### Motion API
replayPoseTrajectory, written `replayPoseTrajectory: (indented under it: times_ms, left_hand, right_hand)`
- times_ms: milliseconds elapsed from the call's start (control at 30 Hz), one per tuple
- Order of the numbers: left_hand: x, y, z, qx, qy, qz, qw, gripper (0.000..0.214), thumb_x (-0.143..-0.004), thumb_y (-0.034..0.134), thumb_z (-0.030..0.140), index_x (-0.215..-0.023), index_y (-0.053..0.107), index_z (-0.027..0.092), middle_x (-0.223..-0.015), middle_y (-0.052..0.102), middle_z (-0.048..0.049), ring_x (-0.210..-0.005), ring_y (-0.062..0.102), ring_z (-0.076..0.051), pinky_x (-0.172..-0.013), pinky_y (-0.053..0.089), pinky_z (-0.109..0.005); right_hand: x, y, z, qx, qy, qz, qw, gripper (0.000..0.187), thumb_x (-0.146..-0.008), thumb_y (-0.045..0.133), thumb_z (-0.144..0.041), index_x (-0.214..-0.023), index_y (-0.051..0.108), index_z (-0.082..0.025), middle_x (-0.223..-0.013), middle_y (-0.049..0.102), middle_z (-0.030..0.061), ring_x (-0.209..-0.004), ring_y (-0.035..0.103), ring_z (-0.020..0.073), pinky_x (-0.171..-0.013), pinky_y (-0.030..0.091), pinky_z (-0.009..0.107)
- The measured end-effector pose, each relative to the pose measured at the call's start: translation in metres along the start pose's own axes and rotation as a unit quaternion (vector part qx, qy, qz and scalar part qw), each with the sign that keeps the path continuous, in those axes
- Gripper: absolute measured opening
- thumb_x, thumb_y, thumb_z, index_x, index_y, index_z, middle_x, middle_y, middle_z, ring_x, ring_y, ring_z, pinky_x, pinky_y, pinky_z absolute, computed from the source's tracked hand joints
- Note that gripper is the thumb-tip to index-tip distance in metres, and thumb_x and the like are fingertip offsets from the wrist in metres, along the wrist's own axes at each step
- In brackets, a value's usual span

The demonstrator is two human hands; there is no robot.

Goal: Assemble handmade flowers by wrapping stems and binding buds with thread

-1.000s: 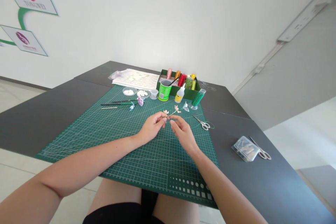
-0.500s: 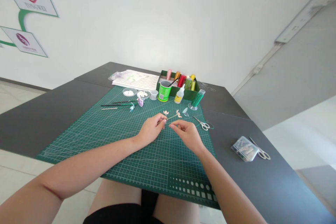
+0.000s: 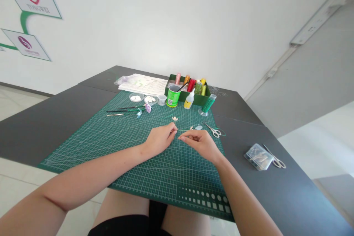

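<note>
My left hand [image 3: 162, 138], over the middle of the cutting mat [image 3: 132, 147], is closed in a pinch on a thin flower stem [image 3: 182, 130]. A small pale pink flower [image 3: 174, 118] stands above its fingertips. The stem runs right toward a second pale flower [image 3: 191, 128] and a light blue leaf [image 3: 198, 127], both partly behind my right hand [image 3: 200, 143]. My right hand is also pinched, with thumb and forefinger just right of the left fingertips. Whatever it holds is too fine to make out.
Small scissors [image 3: 213, 131] lie right of my hands. Behind stand a green can [image 3: 173, 97], a glue bottle [image 3: 189, 100], a tube of green wire [image 3: 208, 105] and a box [image 3: 199, 99] of thread spools. A clear case [image 3: 258, 156] lies at right; brushes [image 3: 124, 109] at left.
Both hands have shifted slightly toward me and right. The stem has turned so its far flower and blue leaf sit lower, now partly covered by my right hand.
</note>
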State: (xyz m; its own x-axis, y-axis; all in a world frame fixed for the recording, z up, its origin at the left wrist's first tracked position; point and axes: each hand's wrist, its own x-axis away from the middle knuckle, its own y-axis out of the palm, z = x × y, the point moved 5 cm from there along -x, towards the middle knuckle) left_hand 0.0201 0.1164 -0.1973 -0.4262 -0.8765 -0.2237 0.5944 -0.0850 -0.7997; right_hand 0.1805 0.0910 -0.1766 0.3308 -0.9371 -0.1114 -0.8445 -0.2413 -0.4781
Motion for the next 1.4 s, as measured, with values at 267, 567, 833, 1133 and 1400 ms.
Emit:
replayPoseTrajectory:
  times_ms: [267,567,833,1133,1400]
  left_hand:
    - [0.007,0.005,0.019,-0.115,0.111,-0.054,0.986,0.013,-0.103,0.044,0.026,-0.101,0.056,0.022,-0.088,0.074,0.0002,-0.08,0.072,-0.021,-0.062,0.041,-0.028]
    - [0.014,0.009,0.034,-0.11,0.2,-0.086,0.97,0.01,-0.102,0.049,0.026,-0.096,0.055,0.021,-0.085,0.074,0.0015,-0.076,0.071,-0.018,-0.06,0.042,-0.026]
    - [0.017,0.002,0.038,-0.074,0.228,-0.079,0.968,0.013,-0.103,0.049,0.027,-0.094,0.055,0.02,-0.083,0.073,0.0014,-0.075,0.071,-0.017,-0.062,0.042,-0.025]
    - [0.013,-0.006,0.027,-0.055,0.19,-0.018,0.98,0.018,-0.105,0.042,0.03,-0.1,0.056,0.02,-0.093,0.075,-0.0024,-0.084,0.073,-0.018,-0.069,0.048,-0.026]
    - [0.005,-0.012,0.009,-0.003,0.092,0.069,0.993,0.02,-0.104,0.044,0.029,-0.114,0.059,0.021,-0.099,0.076,-0.0036,-0.09,0.072,-0.02,-0.076,0.049,-0.029]
  right_hand:
    - [0.004,-0.026,-0.008,-0.056,-0.027,0.094,0.994,0.027,-0.08,0.073,-0.045,-0.086,0.085,-0.021,-0.057,0.063,0.0028,-0.052,0.041,0.0116,-0.048,0.03,0.026]
    - [-0.001,-0.041,0.001,-0.038,-0.019,0.111,0.993,0.027,-0.083,0.071,-0.042,-0.097,0.084,-0.022,-0.088,0.08,0.0074,-0.076,0.067,0.0209,-0.064,0.051,0.031]
    - [-0.01,-0.043,0.029,-0.014,0.024,0.031,0.999,0.043,-0.087,0.066,-0.046,-0.112,0.08,-0.014,-0.066,0.07,0.0044,-0.065,0.06,0.0165,-0.054,0.043,0.027]
    - [-0.016,-0.03,0.042,-0.012,0.015,-0.057,0.998,0.041,-0.085,0.068,-0.052,-0.102,0.082,-0.018,-0.099,0.08,0.0096,-0.088,0.07,0.0238,-0.08,0.055,0.037]
    - [-0.009,-0.013,0.039,0.001,0.031,-0.153,0.988,0.044,-0.087,0.066,-0.055,-0.106,0.082,-0.018,-0.061,0.062,-0.0014,-0.054,0.044,0.0102,-0.05,0.035,0.023]
